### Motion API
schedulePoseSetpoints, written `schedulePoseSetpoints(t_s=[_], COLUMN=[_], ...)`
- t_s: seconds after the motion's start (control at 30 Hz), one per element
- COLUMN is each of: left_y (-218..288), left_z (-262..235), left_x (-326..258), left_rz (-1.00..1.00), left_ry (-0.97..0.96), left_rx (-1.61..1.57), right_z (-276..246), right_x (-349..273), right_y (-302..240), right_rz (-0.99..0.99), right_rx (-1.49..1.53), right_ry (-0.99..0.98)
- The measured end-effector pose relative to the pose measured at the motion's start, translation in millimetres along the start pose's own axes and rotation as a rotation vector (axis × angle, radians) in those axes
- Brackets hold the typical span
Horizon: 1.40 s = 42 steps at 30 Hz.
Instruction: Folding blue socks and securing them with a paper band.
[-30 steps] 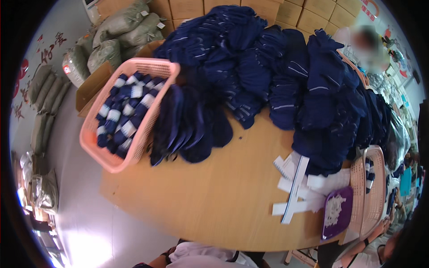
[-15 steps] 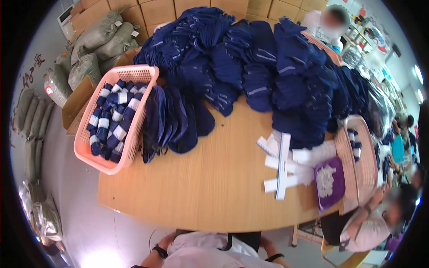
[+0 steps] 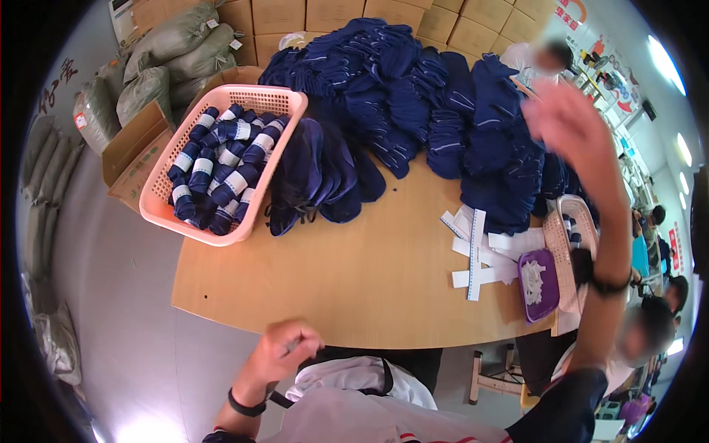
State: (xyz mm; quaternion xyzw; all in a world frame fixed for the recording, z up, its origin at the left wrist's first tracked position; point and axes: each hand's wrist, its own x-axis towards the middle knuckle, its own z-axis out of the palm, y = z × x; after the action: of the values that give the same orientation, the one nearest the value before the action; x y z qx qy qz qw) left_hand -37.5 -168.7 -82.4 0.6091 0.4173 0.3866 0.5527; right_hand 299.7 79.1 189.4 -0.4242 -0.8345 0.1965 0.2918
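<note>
Raised since earlier: bare left hand (image 3: 283, 350), half-open, near the light-brown wooden table (image 3: 332, 288); bare right hand (image 3: 565, 122), too blurred to read its fingers.

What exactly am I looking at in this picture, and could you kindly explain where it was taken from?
There is no robot: these are a person's own left hand and right hand, both bare. The view comes from a wide camera worn on the head, looking down, so straight edges seem bent. On the table are a pink basket of dark-blue rolls, a heap of navy cloth, white strips and a purple tray. The left hand is half curled, with nothing visible in it; the right is raised and blurred, so I cannot tell whether it holds anything.
</note>
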Motion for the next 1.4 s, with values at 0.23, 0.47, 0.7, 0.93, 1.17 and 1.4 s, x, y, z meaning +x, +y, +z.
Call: schedulePoseSetpoints(t_s=[0.23, 0.47, 0.7, 0.93, 1.17, 1.4], left_y=[-53, -52, -52, -55, -51, -103], left_z=[8, 6, 4, 8, 0, 24], left_x=[32, 35, 33, 37, 37, 44], left_rz=[0.197, 0.114, 0.108, 0.105, 0.08, 0.11], left_ry=[0.76, 0.811, 0.818, 0.823, 0.895, 0.851], left_rx=[0.777, 0.737, 0.71, 0.708, 0.72, 0.725], right_z=[115, 219, 217, 193, 235, 229], right_x=[254, 291, 308, 325, 353, 386], right_y=[94, 81, 85, 83, 27, 82], right_rz=[-0.228, -0.182, -0.188, -0.065, -0.414, -0.5], right_rx=[-0.266, -0.652, -0.682, -0.677, -0.416, -0.367], right_ry=[0.16, 0.198, 0.173, -0.095, -0.234, -0.318])
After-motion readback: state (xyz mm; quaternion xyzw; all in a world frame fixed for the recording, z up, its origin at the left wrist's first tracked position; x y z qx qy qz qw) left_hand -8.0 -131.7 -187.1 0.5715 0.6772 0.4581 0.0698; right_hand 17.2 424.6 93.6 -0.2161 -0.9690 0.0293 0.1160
